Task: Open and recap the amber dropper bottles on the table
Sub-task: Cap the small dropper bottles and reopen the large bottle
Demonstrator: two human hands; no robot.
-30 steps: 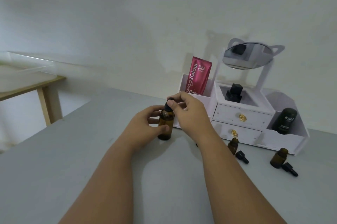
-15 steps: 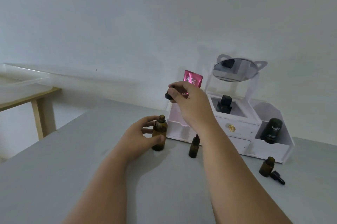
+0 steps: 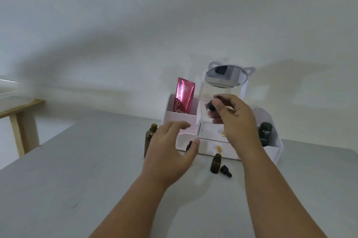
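Observation:
An open amber dropper bottle (image 3: 150, 137) stands uncapped on the grey table (image 3: 77, 179), just left of my left hand (image 3: 170, 152). That hand hovers beside it with fingers spread, holding nothing. My right hand (image 3: 235, 119) is raised in front of the organiser and pinches a black dropper cap (image 3: 212, 105) between thumb and fingers. A smaller open amber bottle (image 3: 216, 163) stands further right with its black cap (image 3: 225, 171) lying beside it. Another small bottle (image 3: 188, 145) peeks out behind my left hand.
A white cosmetic organiser (image 3: 269, 152) with drawers and a cat-ear mirror (image 3: 225, 76) stands at the back. It holds a pink tube (image 3: 184, 95) and a dark Kahf bottle (image 3: 265, 134). A wooden table (image 3: 19, 110) stands at the far left.
My left hand has let go of the tall amber bottle and moved right, fingers spread. My right hand has carried the removed cap to the right, in front of the organiser.

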